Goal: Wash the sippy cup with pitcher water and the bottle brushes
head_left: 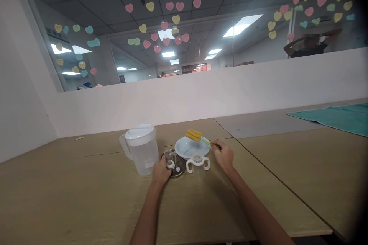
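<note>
My right hand [223, 156] is closed on the green handle of a sponge brush [193, 135]. The brush's yellow head is over the far side of a white bowl [181, 151]. My left hand [161, 171] is curled at the left side of a dark round tray [180, 174], its fingers around a small white-ringed part [170, 164]. Clear and white pieces lie on that tray, too small to name surely. Between the tray and my right hand sits a white two-handled bottle grip [197, 160].
A translucent lidded pitcher [143, 153] stands left of my left hand. At the far right lies a teal cloth [336, 118]. Behind the wooden table [115, 206] is a low white wall [178, 93] below glass with heart-shaped notes. A person [310, 46] appears in the glass.
</note>
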Demonstrator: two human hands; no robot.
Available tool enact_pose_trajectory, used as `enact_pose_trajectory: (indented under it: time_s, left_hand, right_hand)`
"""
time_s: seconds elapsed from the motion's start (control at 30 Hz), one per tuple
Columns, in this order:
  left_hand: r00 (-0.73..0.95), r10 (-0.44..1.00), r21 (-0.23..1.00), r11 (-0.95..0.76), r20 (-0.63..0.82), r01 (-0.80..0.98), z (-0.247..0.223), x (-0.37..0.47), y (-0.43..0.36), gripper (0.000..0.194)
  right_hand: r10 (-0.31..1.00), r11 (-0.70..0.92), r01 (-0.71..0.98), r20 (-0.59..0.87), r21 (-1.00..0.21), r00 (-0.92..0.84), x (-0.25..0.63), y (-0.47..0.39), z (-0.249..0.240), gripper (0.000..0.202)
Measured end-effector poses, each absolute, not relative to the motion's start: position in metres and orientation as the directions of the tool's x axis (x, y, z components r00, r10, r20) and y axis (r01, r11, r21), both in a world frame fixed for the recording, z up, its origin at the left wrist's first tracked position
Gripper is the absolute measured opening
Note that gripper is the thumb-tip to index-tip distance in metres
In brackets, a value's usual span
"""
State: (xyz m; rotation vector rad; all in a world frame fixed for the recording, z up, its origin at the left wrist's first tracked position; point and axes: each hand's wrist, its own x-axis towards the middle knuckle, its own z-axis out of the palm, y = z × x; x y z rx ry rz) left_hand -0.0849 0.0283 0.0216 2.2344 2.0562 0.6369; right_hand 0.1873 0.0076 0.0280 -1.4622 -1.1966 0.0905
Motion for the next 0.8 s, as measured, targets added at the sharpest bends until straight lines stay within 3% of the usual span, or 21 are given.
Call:
enact_pose_trajectory:
  time_s: [0.17, 0.27, 0.43, 0.67, 0.8]
  left_hand:
    - [0.042, 0.824, 0.371, -0.299, 0.565, 0.879, 0.023, -0.081, 0.025, 0.026]
    - [0.059, 0.707, 0.453, -0.512, 0.704, 0.73, 0.024, -0.059, 0.012, 0.025]
    - [0.394, 0.642, 0.435, -0.751, 0.658, 0.496, 0.014, -0.005, -0.011, 0.046]
    - [0.264, 0.79, 0.625, -0.603, 0.553, 0.496, 0.002, 0.014, -0.009, 0.069]
    - [0.315, 0.821, 0.652, -0.571, 0.477, 0.5, 0.0, 0.013, -0.011, 0.062]
  right_hand:
    - [0.667, 0.177, 0.601, 0.544, -0.779, 0.509, 0.187, 0.006, 0.03, 0.03]
    - [0.633, 0.144, 0.584, 0.528, -0.799, 0.566, 0.189, 0.007, 0.031, 0.033]
    - [0.626, 0.14, 0.474, 0.449, -0.869, 0.638, 0.197, 0.011, 0.028, 0.037]
    - [0.688, 0.219, 0.366, 0.41, -0.904, 0.6, 0.201, 0.019, 0.022, 0.036]
    - [0.718, 0.267, 0.358, 0.433, -0.895, 0.546, 0.2, 0.023, 0.019, 0.035]
